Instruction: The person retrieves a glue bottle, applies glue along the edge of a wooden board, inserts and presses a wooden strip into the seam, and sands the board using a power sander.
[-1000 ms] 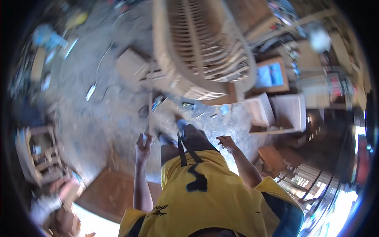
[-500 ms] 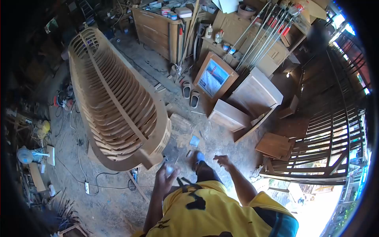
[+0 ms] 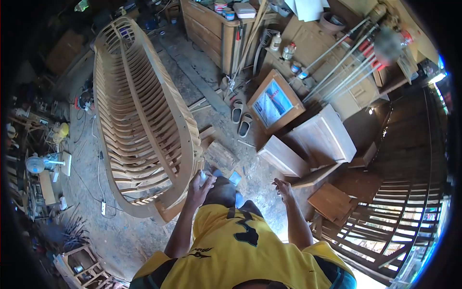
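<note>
My left hand (image 3: 197,190) is closed around a small whitish object (image 3: 203,177), too small to name, beside the near end of a ribbed wooden boat frame (image 3: 139,108). To the right, my right hand (image 3: 283,188) hangs in front of my body with its fingers curled; whether anything is between them is too small to tell. It is nearest to a pale wooden box (image 3: 284,156) and touches nothing that I can see.
Brown boards (image 3: 332,200) lie at the right, near a slatted wall. A framed picture (image 3: 275,102) leans beyond the boxes, with sandals (image 3: 245,125) beside it. A power strip (image 3: 103,208) with cables and a small fan (image 3: 36,164) are at the left.
The view has swung and steadied, bringing the whole boat frame into sight. My left hand, with the whitish object, is now close to the frame's near end.
</note>
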### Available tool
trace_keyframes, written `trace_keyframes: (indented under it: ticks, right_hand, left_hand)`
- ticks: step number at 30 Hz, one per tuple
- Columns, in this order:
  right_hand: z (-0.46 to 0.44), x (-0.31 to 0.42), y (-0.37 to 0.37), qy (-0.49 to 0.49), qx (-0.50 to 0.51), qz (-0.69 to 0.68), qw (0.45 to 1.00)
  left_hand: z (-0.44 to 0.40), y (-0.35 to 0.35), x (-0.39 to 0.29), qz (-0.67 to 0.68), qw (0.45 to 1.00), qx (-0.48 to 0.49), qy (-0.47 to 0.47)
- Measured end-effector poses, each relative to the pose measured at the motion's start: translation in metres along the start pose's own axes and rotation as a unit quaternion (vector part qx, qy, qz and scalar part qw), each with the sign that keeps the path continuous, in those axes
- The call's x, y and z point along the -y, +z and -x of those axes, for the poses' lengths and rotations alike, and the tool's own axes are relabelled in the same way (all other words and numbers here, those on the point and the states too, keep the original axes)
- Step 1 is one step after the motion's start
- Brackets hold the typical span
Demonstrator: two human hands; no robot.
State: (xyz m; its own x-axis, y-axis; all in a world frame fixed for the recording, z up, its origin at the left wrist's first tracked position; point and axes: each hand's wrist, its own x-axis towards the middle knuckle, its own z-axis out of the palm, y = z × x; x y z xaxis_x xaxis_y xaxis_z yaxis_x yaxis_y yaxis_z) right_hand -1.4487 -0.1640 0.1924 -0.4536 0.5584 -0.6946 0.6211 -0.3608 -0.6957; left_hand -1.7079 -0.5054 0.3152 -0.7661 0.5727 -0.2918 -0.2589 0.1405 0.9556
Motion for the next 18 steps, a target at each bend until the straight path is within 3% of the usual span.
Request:
trace_keyframes:
  ticks: [5, 8, 12, 15, 18]
  right_hand:
    - [-0.018, 0.015, 0.007, 0.001, -0.038, 0.032, 0.999]
    - [-0.041, 0.006, 0.002, 0.057, -0.068, -0.066, 0.994]
    - [-0.063, 0.041, 0.004, 0.114, -0.053, -0.197, 0.972]
    - [-0.102, 0.085, 0.022, 0.08, -0.078, -0.125, 0.986]
    - [-0.156, 0.159, 0.046, 0.115, -0.049, 0.029, 0.992]
  left_hand:
    - [-0.087, 0.01, -0.024, 0.036, 0.999, -0.009, 0.036]
    - [-0.14, 0.007, -0.041, 0.029, 0.995, 0.023, 0.095]
    - [-0.187, -0.008, -0.052, 0.001, 0.988, -0.031, 0.151]
    - [-0.204, -0.033, -0.065, -0.065, 0.982, -0.067, 0.167]
    - [-0.222, -0.055, -0.05, -0.093, 0.978, -0.127, 0.139]
